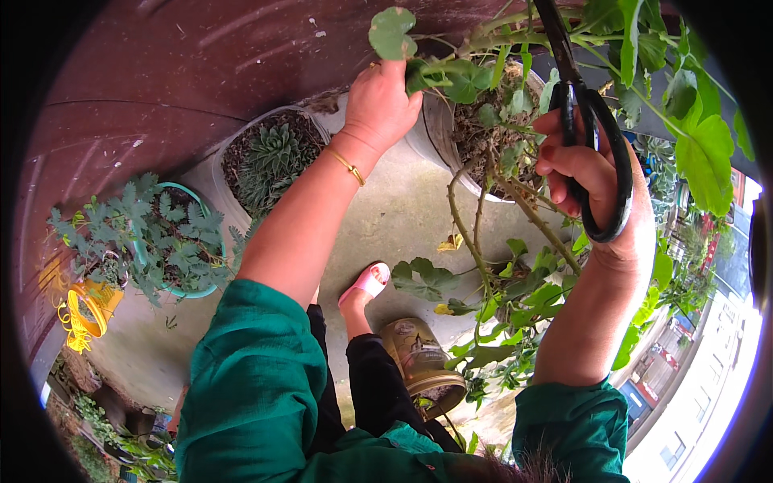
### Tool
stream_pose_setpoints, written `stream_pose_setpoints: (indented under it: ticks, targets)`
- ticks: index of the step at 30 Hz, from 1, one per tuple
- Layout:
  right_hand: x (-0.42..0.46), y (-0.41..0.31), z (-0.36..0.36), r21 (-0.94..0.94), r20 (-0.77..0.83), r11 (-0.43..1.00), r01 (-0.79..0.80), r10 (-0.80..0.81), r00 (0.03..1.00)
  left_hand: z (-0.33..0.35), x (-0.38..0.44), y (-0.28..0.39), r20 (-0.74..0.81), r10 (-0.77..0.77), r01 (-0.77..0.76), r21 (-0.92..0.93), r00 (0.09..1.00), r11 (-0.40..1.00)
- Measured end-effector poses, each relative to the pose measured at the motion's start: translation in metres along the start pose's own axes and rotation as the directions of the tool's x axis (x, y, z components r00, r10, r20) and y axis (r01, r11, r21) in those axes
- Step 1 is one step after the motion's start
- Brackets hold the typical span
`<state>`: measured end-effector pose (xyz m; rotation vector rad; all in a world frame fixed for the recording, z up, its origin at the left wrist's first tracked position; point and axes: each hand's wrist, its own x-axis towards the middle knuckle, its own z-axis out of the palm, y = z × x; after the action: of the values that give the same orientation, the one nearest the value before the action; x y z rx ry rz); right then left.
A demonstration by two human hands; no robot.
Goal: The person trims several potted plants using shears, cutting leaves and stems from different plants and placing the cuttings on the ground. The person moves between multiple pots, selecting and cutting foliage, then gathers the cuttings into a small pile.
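A potted plant with round scalloped leaves spreads over the upper right, its thick stems rising from a pale pot [439, 134] of soil and dry roots. My left hand [386, 99], with a gold bangle at the wrist, grips a leafy stem [444, 69] of this plant at the top. My right hand [583, 166] has its fingers through the black handles of a pair of scissors [610, 181]. Their dark blades point up, over a thick green stem. Whether the blades touch the stem, I cannot tell. Lower stems hang down towards the floor.
A rosette succulent [275, 148] grows in a white container at the left. Beyond it are a feathery-leaved plant in a turquoise-rimmed pot [199, 294] and a yellow basket-like pot [99, 308]. A tan bucket [416, 350] stands near my pink slipper [368, 282]. A dark red surface [181, 66] borders the top left.
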<state>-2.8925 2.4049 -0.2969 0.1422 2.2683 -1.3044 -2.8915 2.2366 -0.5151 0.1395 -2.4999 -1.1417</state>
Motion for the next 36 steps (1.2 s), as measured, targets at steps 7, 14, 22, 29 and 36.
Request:
stream_pose_setpoints:
  ticks: [7,14,22,29,36]
  targets:
    - [-0.002,-0.001,-0.002,0.035,0.006,0.999,-0.018,0.018,1.000,0.000,-0.004,0.005,-0.039,-0.027,0.020,-0.171,0.999,0.985]
    - [-0.004,-0.005,0.003,0.020,0.007,0.998,-0.053,0.053,0.999,0.000,0.032,0.009,0.187,-0.107,0.155,-0.264,0.977,0.952]
    - [-0.002,-0.002,0.011,-0.031,0.028,0.999,-0.044,0.045,0.999,-0.006,-0.019,0.027,0.213,-0.392,0.430,-0.176,0.895,0.886]
    - [-0.010,-0.004,0.022,0.001,0.094,0.998,-0.067,0.066,0.993,-0.048,-0.060,0.050,0.359,-0.462,0.534,-0.133,0.811,0.835]
    - [-0.016,-0.009,0.019,0.132,0.049,0.986,-0.098,0.092,0.995,-0.083,-0.114,0.083,0.354,-0.430,0.499,-0.127,0.830,0.858]
